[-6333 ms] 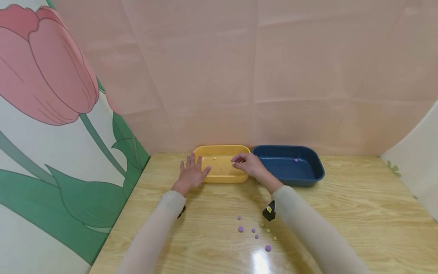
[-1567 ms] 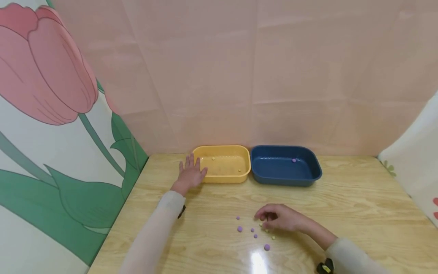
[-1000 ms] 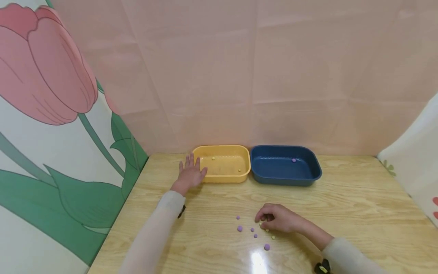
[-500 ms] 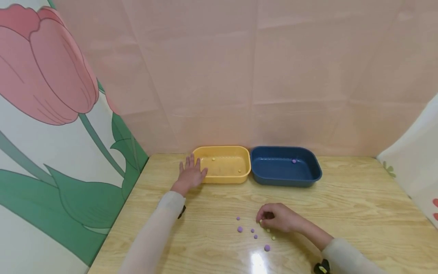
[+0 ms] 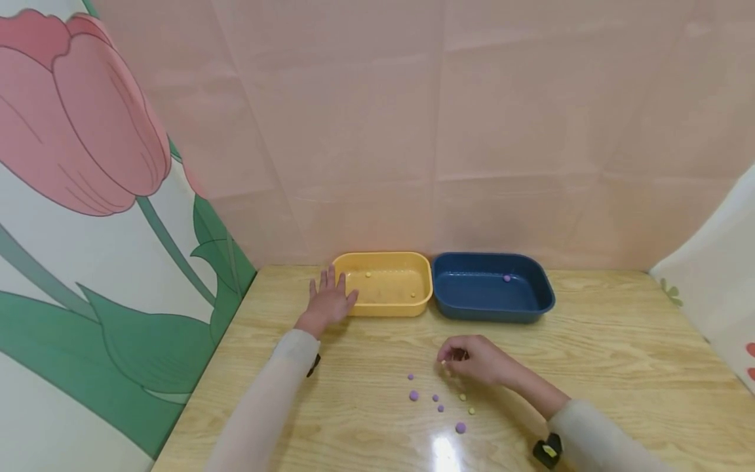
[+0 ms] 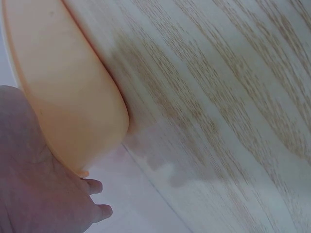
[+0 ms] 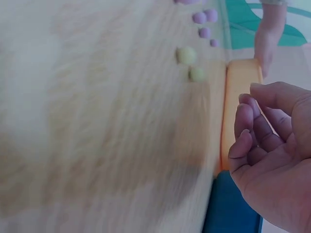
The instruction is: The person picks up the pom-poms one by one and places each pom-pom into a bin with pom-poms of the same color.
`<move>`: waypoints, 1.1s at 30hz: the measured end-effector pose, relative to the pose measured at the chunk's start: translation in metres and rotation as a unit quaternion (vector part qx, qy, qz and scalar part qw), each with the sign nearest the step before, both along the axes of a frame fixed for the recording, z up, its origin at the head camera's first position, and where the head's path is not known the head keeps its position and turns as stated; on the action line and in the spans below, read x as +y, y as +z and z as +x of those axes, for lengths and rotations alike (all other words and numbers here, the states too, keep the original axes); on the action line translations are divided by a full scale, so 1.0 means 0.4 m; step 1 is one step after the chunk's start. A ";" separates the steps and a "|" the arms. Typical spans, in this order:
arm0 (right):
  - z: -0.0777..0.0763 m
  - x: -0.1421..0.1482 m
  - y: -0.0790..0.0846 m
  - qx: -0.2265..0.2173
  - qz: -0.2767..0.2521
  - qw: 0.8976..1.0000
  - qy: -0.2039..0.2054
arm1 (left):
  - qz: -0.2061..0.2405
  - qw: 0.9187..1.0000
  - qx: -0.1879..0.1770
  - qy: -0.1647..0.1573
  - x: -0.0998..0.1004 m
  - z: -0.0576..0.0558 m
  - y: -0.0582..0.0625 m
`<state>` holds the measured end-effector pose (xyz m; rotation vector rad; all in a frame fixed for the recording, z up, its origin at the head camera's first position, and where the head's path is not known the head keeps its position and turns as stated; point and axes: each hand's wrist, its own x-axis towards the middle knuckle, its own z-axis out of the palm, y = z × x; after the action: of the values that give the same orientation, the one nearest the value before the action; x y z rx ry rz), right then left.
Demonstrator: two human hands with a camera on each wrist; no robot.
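My left hand (image 5: 328,305) lies with spread, straight fingers over the left end of the yellow tray (image 5: 389,310); in the left wrist view the palm is at its rim. My right hand (image 5: 480,360) pinches a small yellow ball (image 5: 444,362) between thumb and index fingertip, just above the table. Beneath it lie two more yellow balls, one (image 5: 463,397) nearer the hand and one (image 5: 472,411) lower right. Several purple balls (image 5: 414,396) of mixed sizes are scattered to their left. Two small yellow balls (image 5: 368,275) sit inside the yellow tray.
A dark blue tray (image 5: 492,313) stands right of the yellow one, side by side, with a purple ball (image 5: 507,278) in it. Behind both trays hangs a pinkish cloth (image 5: 377,131). A tulip-painted panel (image 5: 106,262) borders the wooden table (image 5: 619,354) on the left.
Over the last second my right hand has picked a yellow ball off the table and risen slightly toward the trays. Earlier it was over the yellow tray, where a second yellow ball now lies.
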<state>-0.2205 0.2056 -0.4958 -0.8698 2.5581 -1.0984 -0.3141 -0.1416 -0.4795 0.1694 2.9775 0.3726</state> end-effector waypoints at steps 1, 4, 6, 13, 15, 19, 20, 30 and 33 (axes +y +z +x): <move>-0.004 -0.003 0.003 -0.002 -0.006 1.000 0.000 | -0.002 1.000 -0.002 0.000 0.000 -0.001 0.000; -0.015 -0.011 0.012 -0.009 -0.016 1.000 -0.004 | -0.005 1.000 0.000 0.000 0.001 0.000 -0.001; -0.023 -0.017 0.018 -0.012 -0.023 1.000 -0.006 | -0.001 1.000 0.005 -0.002 0.001 0.004 0.001; -0.059 -0.035 0.033 -0.021 -0.029 0.999 -0.022 | -0.008 1.000 0.014 -0.001 0.000 0.006 -0.004; -0.068 -0.041 0.038 -0.024 -0.032 0.999 -0.031 | -0.008 1.000 0.016 -0.001 0.000 0.004 -0.006; -0.085 -0.055 0.052 -0.030 -0.039 0.998 -0.047 | -0.004 1.000 0.017 -0.001 -0.001 0.003 -0.005; -0.090 -0.060 0.056 -0.035 -0.040 0.997 -0.054 | -0.004 1.000 0.016 -0.001 -0.002 0.003 -0.004; -0.147 -0.101 0.088 -0.050 -0.051 0.994 -0.082 | 0.003 1.000 0.014 -0.002 -0.005 0.001 -0.005; -0.163 -0.111 0.097 -0.049 -0.051 0.994 -0.086 | 0.005 1.000 0.014 -0.003 -0.005 0.000 -0.007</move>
<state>-0.2858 0.1613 -0.4570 -0.6096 2.5518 -1.2969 -0.3143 -0.1437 -0.4824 0.1851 3.0019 0.3873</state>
